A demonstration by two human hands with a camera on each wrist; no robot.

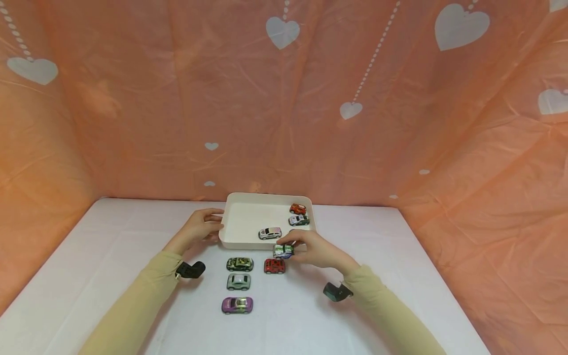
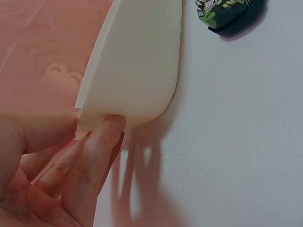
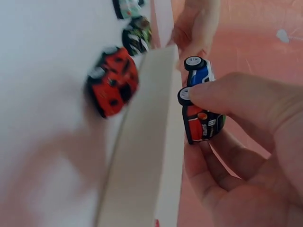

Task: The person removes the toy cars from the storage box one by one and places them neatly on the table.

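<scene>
I see the toy car (image 1: pixel 283 251) pinched in my right hand (image 1: pixel 316 251): a small multicoloured racer, white and blue at one end, black and red with lettering at the other (image 3: pixel 201 106), white hubs in black tyres. It sits at the near rim of the white tray (image 1: pixel 235 243), my thumb across its top and fingers (image 3: pixel 208 179) curled beneath. My left hand (image 1: pixel 199 228) grips the tray's left near corner, fingers (image 2: pixel 90 161) under the wall, thumb above. Inside the tray, a white car (image 1: pixel 270 233) rests near the front, with a grey car (image 1: pixel 299 220) and an orange car (image 1: pixel 298 208) by the right wall; the left half is bare floor. On the white table (image 1: pixel 111 236), a red car (image 1: pixel 274 266) lies just beside my right hand, then a camouflage car (image 1: pixel 239 264), a pale green car (image 1: pixel 238 281) and a purple car (image 1: pixel 237 304) in a column nearer me.
</scene>
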